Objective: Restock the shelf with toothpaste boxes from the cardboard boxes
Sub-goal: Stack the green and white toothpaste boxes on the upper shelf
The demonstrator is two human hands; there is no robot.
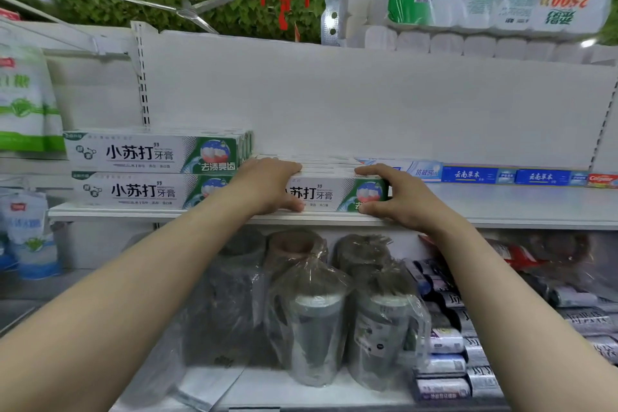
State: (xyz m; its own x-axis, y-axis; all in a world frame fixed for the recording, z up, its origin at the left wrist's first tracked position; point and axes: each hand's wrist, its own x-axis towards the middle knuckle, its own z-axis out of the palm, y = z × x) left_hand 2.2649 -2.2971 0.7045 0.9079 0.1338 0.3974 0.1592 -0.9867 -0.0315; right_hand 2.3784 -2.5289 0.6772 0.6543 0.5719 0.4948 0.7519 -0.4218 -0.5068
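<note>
Head view, position: the toothpaste boxes are lying at the front edge of the shelf, several set one behind another. They are sitting directly between your two hands. Your left hand is covering the left part of the front box, so that end is hidden. Your right hand is holding the right end.

Head view, grip: on the left hand, the fingers are curling over the top edges of the boxes while the thumb is pressing against the lower front face, just above the shelf lip. On the right hand, the fingers are reaching across the top at the right end and the thumb is pressing on the lower front corner. Both hands are closing round the boxes and gripping them.

Head view, orientation: the long axis of the boxes is running left to right, parallel to the shelf's front edge. The printed face is facing you, upright, with the green end pointing right.

Head view, surroundings: stacked boxes of the same design are standing two high just to the left; whether they are touching the gripped boxes cannot be told. Blue boxes are lying further back on the right, and wrapped rolls are standing on the level below
</note>
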